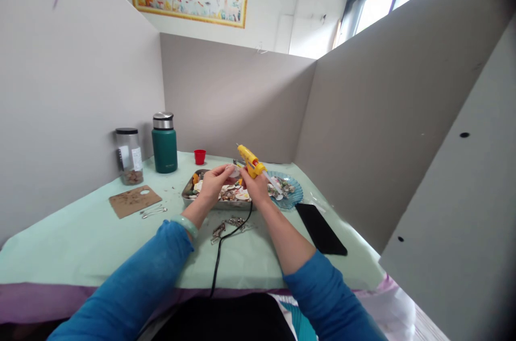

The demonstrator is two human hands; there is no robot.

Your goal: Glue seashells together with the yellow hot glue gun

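My left hand [214,181] pinches a small white piece [234,171] above a metal tray [236,205] of mixed shells and small pieces. Close beside it, my right hand [255,184] is closed, its fingertips near the same white piece. A yellow glue gun [250,160] rests at the top of my right hand, its nozzle pointing up and away to the left and a clear glue stick out of its back. Whether the fingers wrap its handle is hidden. A black cord [220,251] runs from there down to the table's front edge.
A blue glass plate [296,194] of trinkets and a black phone-like slab [321,229] lie at right. Metal clips [220,231] lie before the tray. At left are a brown card [133,202], safety pins, a jar [129,157] and a green bottle [165,149]; a red cup [200,157] stands behind.
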